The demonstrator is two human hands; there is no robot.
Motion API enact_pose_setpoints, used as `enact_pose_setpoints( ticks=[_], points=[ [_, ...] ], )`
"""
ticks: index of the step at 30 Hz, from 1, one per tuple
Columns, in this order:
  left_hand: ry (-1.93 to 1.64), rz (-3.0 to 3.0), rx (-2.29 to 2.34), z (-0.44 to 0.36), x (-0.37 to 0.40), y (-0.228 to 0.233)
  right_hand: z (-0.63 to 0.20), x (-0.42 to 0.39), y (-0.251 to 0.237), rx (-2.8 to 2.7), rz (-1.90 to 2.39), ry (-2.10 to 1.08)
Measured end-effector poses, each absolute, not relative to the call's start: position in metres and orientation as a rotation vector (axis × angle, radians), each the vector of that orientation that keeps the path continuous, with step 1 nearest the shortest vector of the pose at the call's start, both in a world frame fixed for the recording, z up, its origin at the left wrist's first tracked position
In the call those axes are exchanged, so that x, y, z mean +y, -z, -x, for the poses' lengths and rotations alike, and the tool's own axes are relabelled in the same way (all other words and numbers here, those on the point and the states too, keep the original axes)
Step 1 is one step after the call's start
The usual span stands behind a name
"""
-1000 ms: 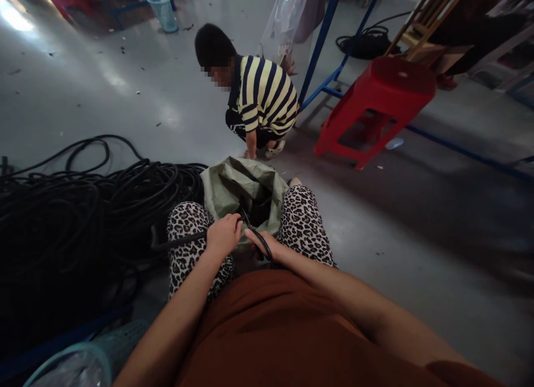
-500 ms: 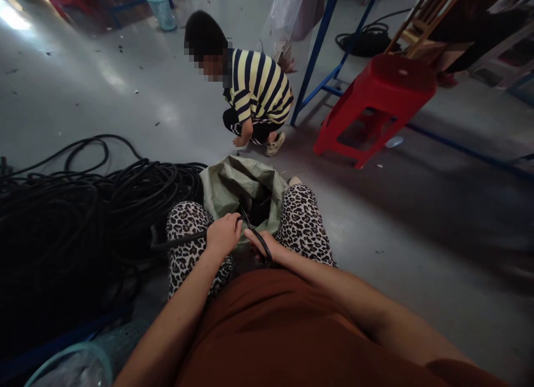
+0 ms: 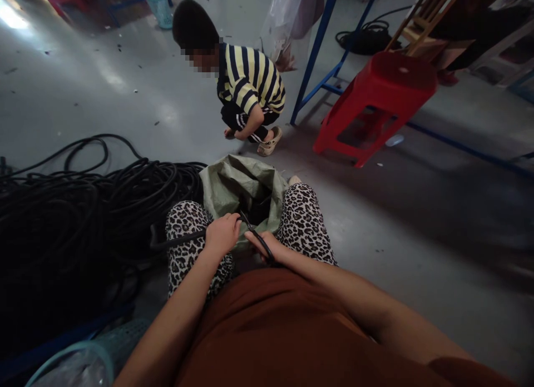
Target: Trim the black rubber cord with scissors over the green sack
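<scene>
My left hand is closed round a black rubber hose, which runs in from the left across my knee. In my right hand is a pair of black-handled scissors, their blades beside the hose end at my left fingertips. Whether the blades touch the hose I cannot tell. Below both hands, between my knees, a green woven sack gapes open. Dark pieces lie inside it, too shadowed to make out. To the left spreads a big tangled heap of black hose on the floor.
A person in a striped shirt squats just beyond the sack. At the right stands a red plastic stool by a blue metal frame. Blue baskets stand at lower left and far back. A clear plastic bag hangs behind.
The scissors have closed somewhat, their handles drawing together in my right hand. My left hand stays on the hose. The squatting person has shifted slightly left and moved their arm.
</scene>
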State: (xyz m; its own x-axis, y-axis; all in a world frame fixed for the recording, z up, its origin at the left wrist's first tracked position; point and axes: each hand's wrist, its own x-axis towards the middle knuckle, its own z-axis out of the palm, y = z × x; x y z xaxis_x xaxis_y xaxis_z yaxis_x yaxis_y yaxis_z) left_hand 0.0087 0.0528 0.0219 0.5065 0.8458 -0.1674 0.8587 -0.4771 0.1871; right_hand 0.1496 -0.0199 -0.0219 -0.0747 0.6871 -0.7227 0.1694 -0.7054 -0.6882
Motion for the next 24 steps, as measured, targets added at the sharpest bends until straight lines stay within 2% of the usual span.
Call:
enact_pose_setpoints(
  ticks=[10, 24],
  points=[
    [0.151, -2.554, 1.385, -0.004, 0.053, -0.022, -0.157, -0.026, 0.024, -1.099, 1.811, -1.805],
    [0.108, -2.534, 1.393, -0.002, 0.052, -0.022, -0.157, -0.019, 0.017, -0.829, 1.816, -1.885]
  ],
)
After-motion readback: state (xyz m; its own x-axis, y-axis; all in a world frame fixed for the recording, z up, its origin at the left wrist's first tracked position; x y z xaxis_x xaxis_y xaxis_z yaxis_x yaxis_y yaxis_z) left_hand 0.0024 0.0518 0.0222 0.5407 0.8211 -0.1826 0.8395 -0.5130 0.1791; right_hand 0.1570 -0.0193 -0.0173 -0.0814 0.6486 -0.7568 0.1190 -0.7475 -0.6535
